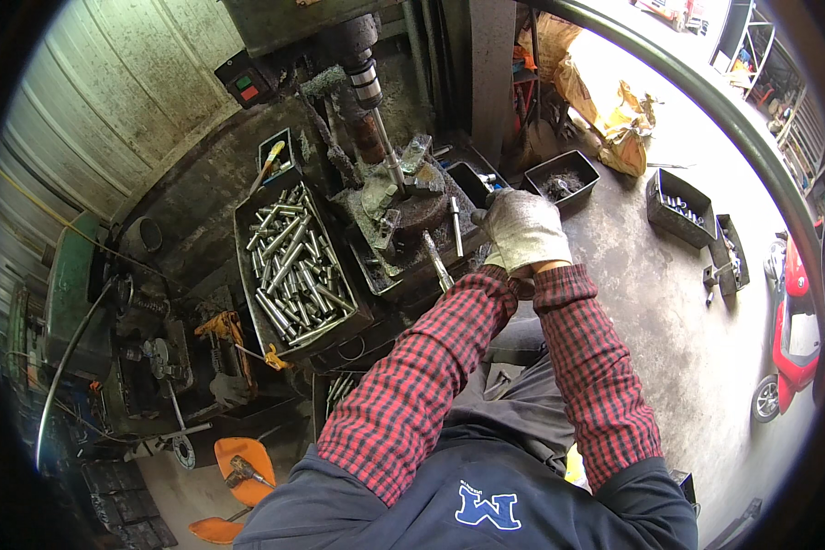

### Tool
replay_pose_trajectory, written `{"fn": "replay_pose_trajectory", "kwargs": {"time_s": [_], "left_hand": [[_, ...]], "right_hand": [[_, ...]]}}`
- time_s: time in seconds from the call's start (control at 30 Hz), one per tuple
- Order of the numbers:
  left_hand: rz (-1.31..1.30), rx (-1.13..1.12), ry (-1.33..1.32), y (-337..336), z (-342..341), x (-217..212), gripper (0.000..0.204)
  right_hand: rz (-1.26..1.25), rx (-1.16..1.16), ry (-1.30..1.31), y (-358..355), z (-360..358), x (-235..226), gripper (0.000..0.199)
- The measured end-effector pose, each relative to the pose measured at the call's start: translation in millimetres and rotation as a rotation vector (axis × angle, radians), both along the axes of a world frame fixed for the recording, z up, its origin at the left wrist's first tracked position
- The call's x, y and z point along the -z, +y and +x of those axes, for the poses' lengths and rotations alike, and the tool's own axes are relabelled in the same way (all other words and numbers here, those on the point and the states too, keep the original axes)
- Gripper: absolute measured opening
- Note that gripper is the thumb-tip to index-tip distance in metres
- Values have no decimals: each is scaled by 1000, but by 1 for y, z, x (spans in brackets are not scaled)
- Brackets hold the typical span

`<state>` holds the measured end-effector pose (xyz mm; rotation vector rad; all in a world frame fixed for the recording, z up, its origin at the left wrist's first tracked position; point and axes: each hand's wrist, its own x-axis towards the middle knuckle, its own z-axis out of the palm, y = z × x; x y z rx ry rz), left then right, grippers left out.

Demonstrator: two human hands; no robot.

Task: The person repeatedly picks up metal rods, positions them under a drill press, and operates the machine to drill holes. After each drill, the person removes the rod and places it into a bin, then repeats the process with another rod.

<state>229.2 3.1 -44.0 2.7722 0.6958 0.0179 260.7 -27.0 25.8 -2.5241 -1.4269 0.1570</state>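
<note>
My right hand, in a whitish work glove, is at the right side of the drill press table. Its fingers curl inward, and whatever they hold is hidden. My left hand crosses close under it; only a bit of glove at the cuff shows, so its fingers are hidden. Just left of the gloves a shiny metal pin lies near the table's edge. A bare metal bar slants toward my left sleeve. Beyond them, the drill bit under the chuck reaches down to a chip-covered fixture.
A bin of metal pins stands left of the press. A dark tray of scraps lies to the right, with more part bins on the floor. A switch box hangs behind. A red scooter stands far right.
</note>
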Motion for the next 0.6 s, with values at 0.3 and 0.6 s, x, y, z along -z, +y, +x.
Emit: {"fn": "replay_pose_trajectory", "kwargs": {"time_s": [0.3,0.6], "left_hand": [[8,-5,2,5,-7,2,33],[-263,-42,-298,11,-68,-22,34]], "right_hand": [[17,5,-22,-1,0,3,33],[862,-240,740,-16,19,-35,42]]}}
